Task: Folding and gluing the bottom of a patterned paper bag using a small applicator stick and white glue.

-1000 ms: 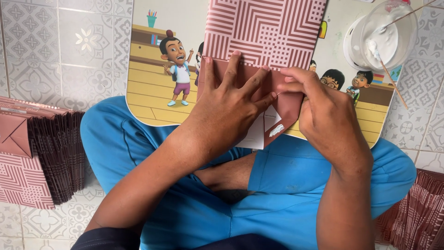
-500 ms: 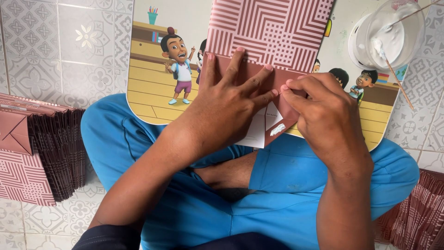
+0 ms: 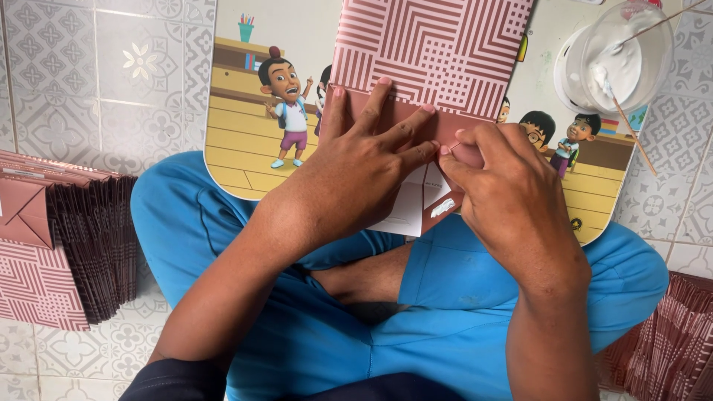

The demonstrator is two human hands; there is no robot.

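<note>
Both hands on patterned envelope (image 3: pixel 434 56): your left hand (image 3: pixel 356 167) flat, fingers spread, pinning fold; right hand (image 3: pixel 505 193) pinches side flap (image 3: pixel 453 152), nearer glue bowl (image 3: pixel 620 56).

This looks like a home, with handwork done on the floor: patterned grey floor tiles (image 3: pixel 59 67), a person sitting cross-legged with a cartoon-printed board (image 3: pixel 245 141) on the lap, and stacks of folded paper envelopes (image 3: pixel 67 238) alongside.

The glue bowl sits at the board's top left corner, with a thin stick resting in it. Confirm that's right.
Wrong corner. The head view shows the glue bowl at the top right corner of the cartoon board, with the thin stick resting in it.
</note>
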